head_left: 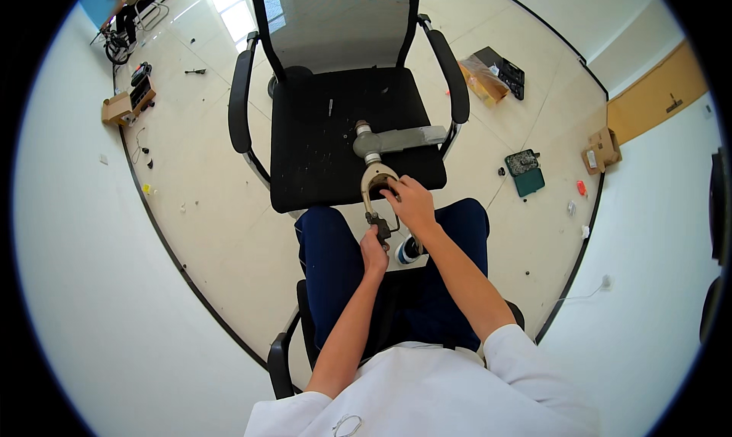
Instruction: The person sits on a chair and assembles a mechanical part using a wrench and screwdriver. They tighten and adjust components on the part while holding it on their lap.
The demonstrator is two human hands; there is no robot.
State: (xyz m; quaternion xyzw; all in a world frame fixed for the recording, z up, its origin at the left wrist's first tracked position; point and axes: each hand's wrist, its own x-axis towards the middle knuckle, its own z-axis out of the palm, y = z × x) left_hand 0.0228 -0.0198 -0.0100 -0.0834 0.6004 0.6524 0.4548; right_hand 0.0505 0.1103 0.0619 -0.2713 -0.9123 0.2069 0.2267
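A pale, two-legged metal fork (367, 179) reaches from the seat of the black office chair (301, 144) toward my lap. Its upper end meets a grey round frame joint (367, 143) with a flat grey bar (412, 138) extending right across the seat. My left hand (374, 252) is closed round a dark metal piece (379, 225) at the lower end of the left fork leg. My right hand (414, 206) is closed on the right fork leg, its fingertips near the inside of the arch. The fingers partly hide that leg.
A small silver rod (331, 107) lies on the seat. Armrests (240, 102) flank it. On the floor right are a green case (528, 179), a black tool case (503, 71) and a cardboard box (602, 150); another box (118, 108) stands left. A person (131, 6) sits far left beside a wheel.
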